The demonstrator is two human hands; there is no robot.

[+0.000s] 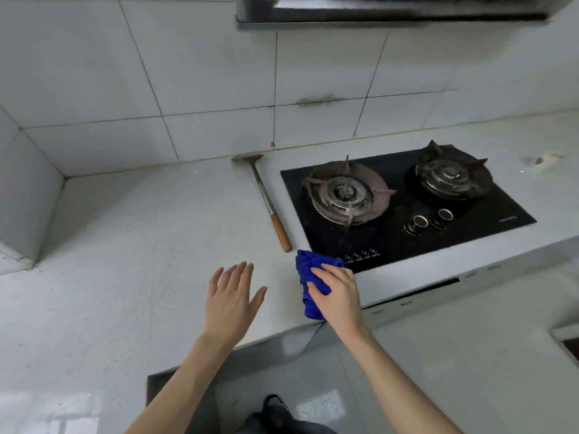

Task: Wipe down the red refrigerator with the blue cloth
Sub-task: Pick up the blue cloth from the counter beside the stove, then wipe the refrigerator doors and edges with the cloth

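Observation:
A crumpled blue cloth (308, 277) lies on the grey counter (141, 245) at the front left corner of the black gas hob (407, 208). My right hand (336, 296) lies on top of the cloth with its fingers curled into the fabric, gripping it. My left hand (232, 299) hovers over the counter just left of the cloth, fingers straight and spread, holding nothing. No red refrigerator is in view.
A hammer-like tool with a wooden handle (269, 202) lies on the counter left of the hob. The hob has two burners and two knobs. White tiled walls stand behind, a range hood (391, 10) hangs above. The counter's front edge runs under my wrists.

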